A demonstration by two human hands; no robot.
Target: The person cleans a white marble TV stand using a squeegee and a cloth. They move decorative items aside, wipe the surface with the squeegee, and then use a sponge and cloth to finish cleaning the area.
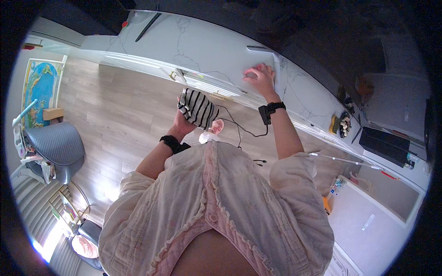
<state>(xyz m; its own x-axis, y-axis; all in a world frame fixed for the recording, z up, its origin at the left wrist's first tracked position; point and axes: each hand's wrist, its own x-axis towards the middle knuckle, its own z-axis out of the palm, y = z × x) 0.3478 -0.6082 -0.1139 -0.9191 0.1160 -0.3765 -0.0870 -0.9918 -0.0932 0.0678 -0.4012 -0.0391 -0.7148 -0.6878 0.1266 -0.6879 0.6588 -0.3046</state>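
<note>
My left hand (184,122) grips a grey-and-white striped cloth (199,107) with black stripes, held over the floor in front of the cabinet. My right hand (261,78) rests on the white, grey-veined countertop (214,51), thumb and fingers curved toward each other. Whether anything small sits under those fingers I cannot tell. Just beyond it lies a pale, raised-edged item (264,50) with a dark slot. Black straps circle both wrists, and a black cable (238,125) hangs from the right one.
Gold handles (221,96) mark the cabinet front, where one part (180,76) sticks out. Along the counter are a dark stick (147,27), a yellow sponge-like item (334,124) and a black box (385,146). A grey padded seat (57,143) and a map (43,89) are at left.
</note>
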